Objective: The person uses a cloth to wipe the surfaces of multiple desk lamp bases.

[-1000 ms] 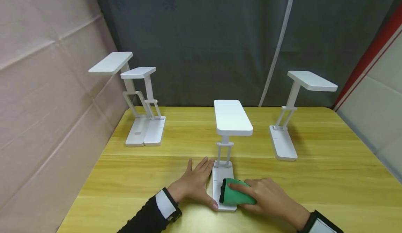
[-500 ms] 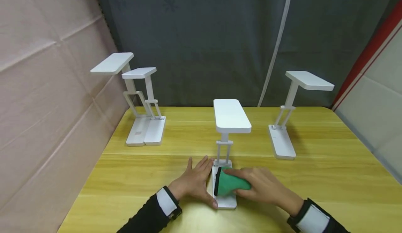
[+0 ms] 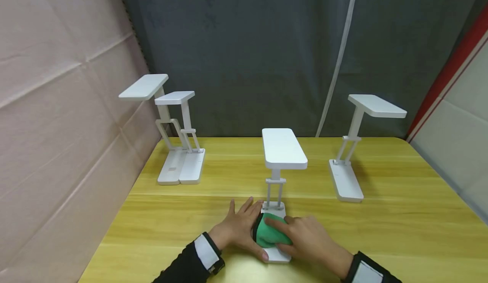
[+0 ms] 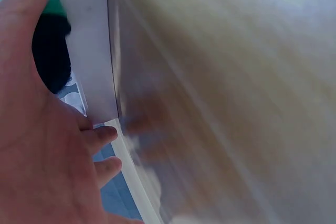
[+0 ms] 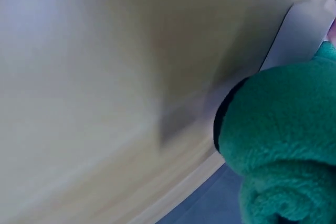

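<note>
A white folding desk lamp [image 3: 284, 149] stands in front of me on the table, its flat head above its base [image 3: 277, 255]. My right hand [image 3: 310, 242] grips a fluffy green cloth [image 3: 271, 232] with a black edge and presses it onto the base. In the right wrist view the cloth [image 5: 289, 114] looks folded and rolled. My left hand [image 3: 241, 230] lies spread at the base's left side, with thumb and fingertips by its edge. The left wrist view shows that hand [image 4: 47, 145] beside the base [image 4: 89, 40], with the cloth's black edge [image 4: 51, 51] behind the thumb.
Two more white lamps [image 3: 142, 87] [image 3: 175, 98] stand side by side at the back left. Another lamp [image 3: 377, 106] is at the back right. A dark curtain [image 3: 244, 54] hangs behind the wooden table [image 3: 152, 228], and a pale cloth wall [image 3: 68, 147] borders the left.
My right hand has slid the green cloth up the lamp base, then left across it toward my left hand. The left hand has stayed by the base. The head view has shifted slightly.
</note>
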{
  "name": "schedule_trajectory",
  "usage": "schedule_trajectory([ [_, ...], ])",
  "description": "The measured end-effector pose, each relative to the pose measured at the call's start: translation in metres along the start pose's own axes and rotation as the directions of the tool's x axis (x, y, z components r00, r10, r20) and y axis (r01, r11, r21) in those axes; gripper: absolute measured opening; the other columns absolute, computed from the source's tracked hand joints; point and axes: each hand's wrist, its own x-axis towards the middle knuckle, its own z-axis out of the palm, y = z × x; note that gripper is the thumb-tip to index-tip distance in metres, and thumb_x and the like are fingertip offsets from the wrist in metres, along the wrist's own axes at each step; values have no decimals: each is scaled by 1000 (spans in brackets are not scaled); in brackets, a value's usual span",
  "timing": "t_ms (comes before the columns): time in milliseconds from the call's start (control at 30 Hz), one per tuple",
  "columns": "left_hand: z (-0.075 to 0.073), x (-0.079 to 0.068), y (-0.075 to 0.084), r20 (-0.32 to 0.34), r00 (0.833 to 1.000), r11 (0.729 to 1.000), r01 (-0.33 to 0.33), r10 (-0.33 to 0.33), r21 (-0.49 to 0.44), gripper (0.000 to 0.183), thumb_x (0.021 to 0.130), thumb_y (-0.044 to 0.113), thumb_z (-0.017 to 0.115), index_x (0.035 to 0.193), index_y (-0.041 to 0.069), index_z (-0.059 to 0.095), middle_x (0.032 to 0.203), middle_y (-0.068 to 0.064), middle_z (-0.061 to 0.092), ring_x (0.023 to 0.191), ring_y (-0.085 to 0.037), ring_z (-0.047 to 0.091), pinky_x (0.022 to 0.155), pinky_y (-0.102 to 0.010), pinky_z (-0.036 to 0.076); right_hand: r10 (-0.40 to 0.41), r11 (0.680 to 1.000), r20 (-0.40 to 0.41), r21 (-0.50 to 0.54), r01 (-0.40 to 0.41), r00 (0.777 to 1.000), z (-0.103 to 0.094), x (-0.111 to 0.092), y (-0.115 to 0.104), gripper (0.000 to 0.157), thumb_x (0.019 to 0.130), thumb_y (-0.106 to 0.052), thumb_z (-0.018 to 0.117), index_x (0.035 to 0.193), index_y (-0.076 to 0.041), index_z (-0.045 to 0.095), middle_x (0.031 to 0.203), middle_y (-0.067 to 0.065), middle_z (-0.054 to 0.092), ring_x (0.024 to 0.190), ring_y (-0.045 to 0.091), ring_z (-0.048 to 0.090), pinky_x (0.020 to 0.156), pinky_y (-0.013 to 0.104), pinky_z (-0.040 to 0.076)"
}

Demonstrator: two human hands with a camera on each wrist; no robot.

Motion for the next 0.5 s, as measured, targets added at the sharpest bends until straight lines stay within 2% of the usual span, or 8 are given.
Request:
schedule_trajectory([
  [200,-2,1,3,-14,1000,999,3,-3,35,129,51,78,65,143,9,7,149,-5,16,135,-26,7,99,-67,7,18,992,22,125,-20,1000,-4,-16,-8,53,79,-43,63,128,-32,45,76,-5,57,54,-4,37,43,17,32],
  [500,0,1,4,-7,1000,998,19,-19,65,133,47,79,65,143,9,6,149,-4,16,135,-26,8,100,-66,6,1,975,49,223,-12,999,-7,-26,-6,48,81,-45,62,125,-32,48,80,-13,55,59,-5,39,47,16,33],
])
